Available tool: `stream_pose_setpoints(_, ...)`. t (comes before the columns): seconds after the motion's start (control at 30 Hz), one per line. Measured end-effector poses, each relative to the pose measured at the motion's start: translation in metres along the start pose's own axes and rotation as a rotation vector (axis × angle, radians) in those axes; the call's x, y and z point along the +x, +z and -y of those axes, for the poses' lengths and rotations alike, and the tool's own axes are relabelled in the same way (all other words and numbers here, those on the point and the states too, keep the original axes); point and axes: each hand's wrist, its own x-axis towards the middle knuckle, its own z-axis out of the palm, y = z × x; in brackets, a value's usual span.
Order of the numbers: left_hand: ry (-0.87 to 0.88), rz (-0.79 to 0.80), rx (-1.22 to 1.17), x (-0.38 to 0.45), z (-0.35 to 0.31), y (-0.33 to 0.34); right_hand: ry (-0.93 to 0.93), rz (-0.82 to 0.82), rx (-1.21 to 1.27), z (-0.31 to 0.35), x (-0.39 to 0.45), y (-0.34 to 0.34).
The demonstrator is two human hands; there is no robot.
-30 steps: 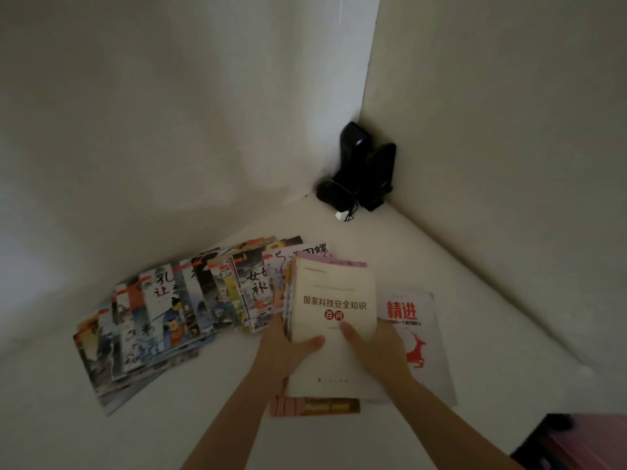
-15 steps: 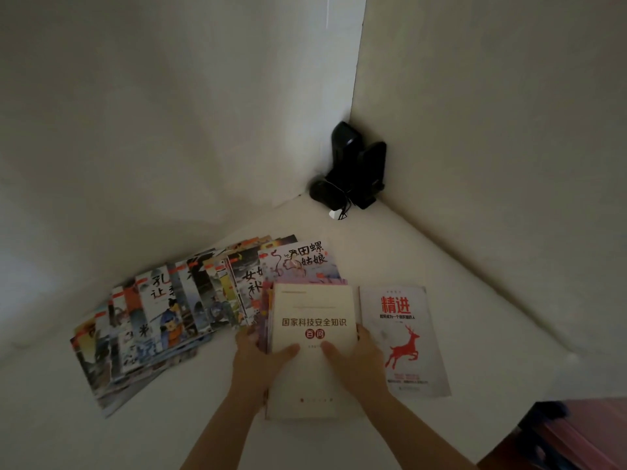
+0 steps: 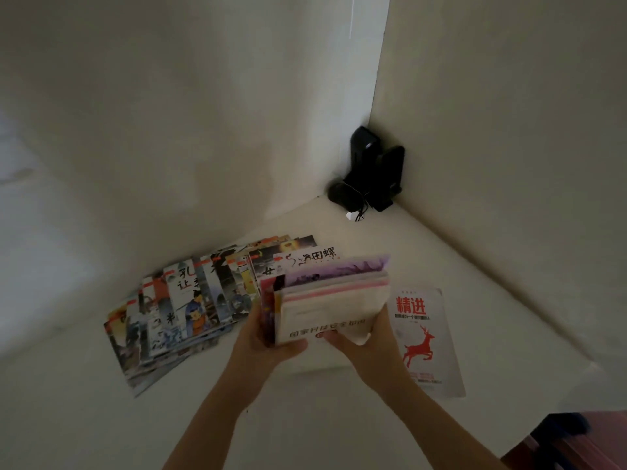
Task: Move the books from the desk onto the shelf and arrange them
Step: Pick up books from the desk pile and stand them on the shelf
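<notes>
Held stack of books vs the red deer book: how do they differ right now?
The held stack of books is raised and tilted; the red deer book lies flat on the white surface. The stack is several books gripped by the left hand and right hand; the deer book is single, ungripped. Both have pale front covers.

So what we've got here is mostly paper. The stack of cream and pink-edged paperback books [image 3: 334,300] shows soft matt covers and a slightly rough block of page edges. At 9 o'clock from it, the fanned row of colourful picture books [image 3: 190,307] looks thin and a bit glossy, we'd say coated paper. At 3 o'clock, the white paperback with the red deer [image 3: 425,340] has a smooth satin cover. The white desk surface [image 3: 492,300] reads matt and smooth, like laminate. Up at 1 o'clock, the black plastic device [image 3: 371,171] looks semi-gloss.
</notes>
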Motion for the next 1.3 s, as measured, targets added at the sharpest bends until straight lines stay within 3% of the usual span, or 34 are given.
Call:
stream_pose_setpoints(0.13, -0.001, 0.071, 0.016, 0.005, -0.004, -0.008, -0.100, -0.005, -0.018, 0.000, -0.002, 0.008)
stream_pose_setpoints(0.47, -0.029, -0.054, 0.133, -0.004, 0.052, 0.002, -0.052, 0.093, -0.078, -0.031, -0.014, -0.004)
stream_pose_setpoints(0.8, 0.007, -0.104, 0.165, 0.000, 0.056, 0.005, -0.042, 0.095, -0.096, -0.033, -0.018, -0.007)
stream_pose_setpoints(0.97, 0.017, -0.180, 0.110, 0.005, 0.062, 0.015, -0.048, -0.012, -0.135, -0.040, -0.027, 0.008)
stream_pose_setpoints(1.1, -0.045, -0.190, 0.157, 0.009, 0.041, 0.011, 0.010, 0.057, -0.138, -0.019, -0.011, -0.001)
stream_pose_setpoints(1.3, -0.326, -0.206, 0.188, 0.028, 0.042, 0.008, 0.300, 0.202, -0.333, -0.015, 0.010, -0.003)
